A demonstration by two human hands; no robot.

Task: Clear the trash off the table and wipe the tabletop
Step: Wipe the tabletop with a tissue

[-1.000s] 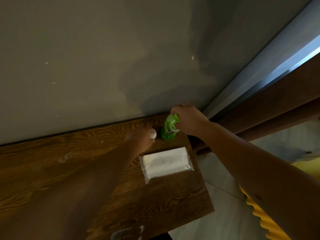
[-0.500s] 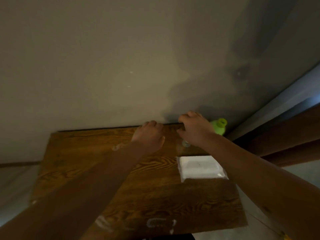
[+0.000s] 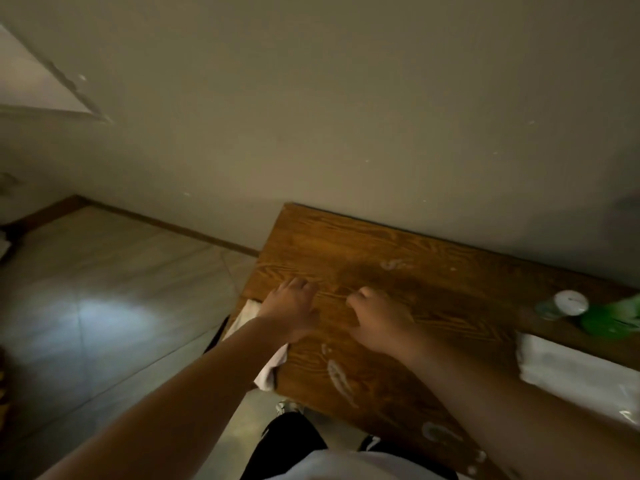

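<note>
The brown wooden table [image 3: 398, 258] stands against the wall, with pale smears on its top. My left hand [image 3: 292, 304] lies flat near the table's left edge, fingers fairly straight. A white cloth [image 3: 244, 317] hangs over that edge, partly under my left wrist. My right hand [image 3: 379, 318] hovers over the middle of the tabletop, its fingers curled under with nothing visible in them. At the right end lie a green bottle [image 3: 609, 318], a small clear bottle with a white cap [image 3: 569, 302] and a white wipes pack [image 3: 571, 370].
A grey wall [image 3: 346, 116] runs along the table's far side. Tiled floor [image 3: 104, 306] spreads to the left. My legs in dark trousers [image 3: 287, 441] stand at the table's near edge.
My right hand has let go of the green bottle and both hands have moved left along the tabletop. The view swung left, so the bottles and wipes pack now sit at the right.
</note>
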